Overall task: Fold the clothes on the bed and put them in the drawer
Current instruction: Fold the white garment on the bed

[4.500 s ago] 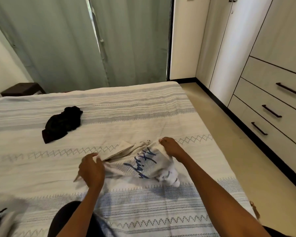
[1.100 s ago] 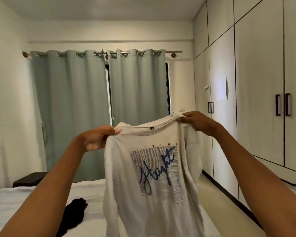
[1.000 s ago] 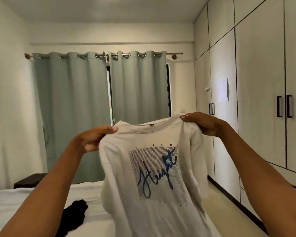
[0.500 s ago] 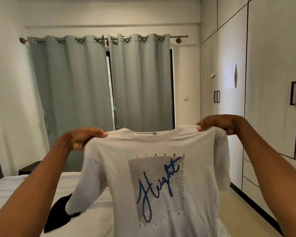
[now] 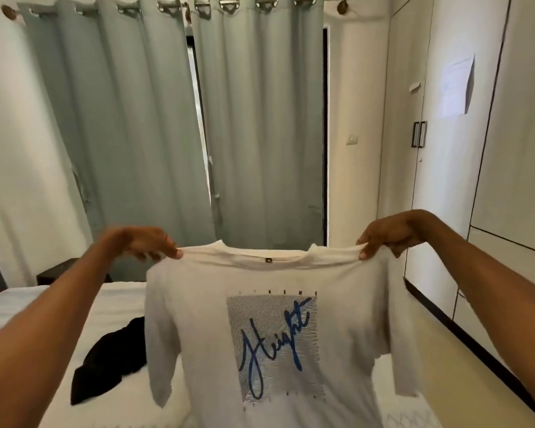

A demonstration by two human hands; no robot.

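While you hold the white T-shirt [image 5: 278, 335] up in the air above the bed [image 5: 59, 310], your left hand [image 5: 139, 242] pinches one shoulder seam and your right hand [image 5: 389, 234] pinches the other, fingers curled on the cloth. Its chest print reads "Height" in blue script; the small letters above seem to read "TREME". A black garment [image 5: 108, 362] lies on the bed behind.

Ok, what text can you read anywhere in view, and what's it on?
"Height": blue script on the shirt's print.
"TREME": small capitals above the print; any earlier letters unreadable.
Line under the print: too blurred.
Neck tag: too small.
Paper on the wardrobe door: no legible text.
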